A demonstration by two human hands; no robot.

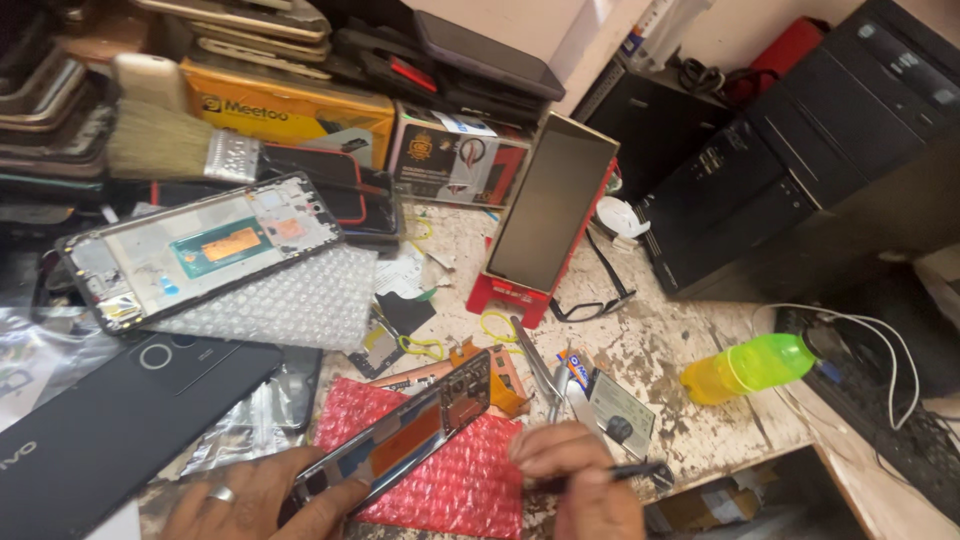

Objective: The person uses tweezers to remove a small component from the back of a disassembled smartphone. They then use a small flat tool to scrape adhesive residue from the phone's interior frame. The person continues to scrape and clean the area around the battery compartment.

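Phone repair, mid-disassembly by the look of it. Left hand (262, 497), ring on one finger, grips the near end of an opened phone frame (405, 432), fingers closed round its edge; the frame is tilted up on its long side over a sheet of red bubble wrap (455, 480) at the front of the desk (690, 350).

Right hand (580, 480) is closed on a thin dark tool (625, 470), pen-like, tip pointing right, away from the frame. The tip itself is too small to tell what kind.

Around: a second stripped phone chassis (200, 250) rests on clear bubble wrap (300, 300), left and further back. A dark phone back cover (120, 420) lies at near left. A loose screen (550, 205) leans upright on a red stand (515, 295). Tweezers (540, 370) lie just beyond the right hand. A yellow-green bottle (750, 368) lies on its side at right.

Judgement: the step in hand is work on the frame's internals. Next move likely calls for turning the tool tip toward the frame while the left hand holds it steady and keeps it from sliding on the wrap.
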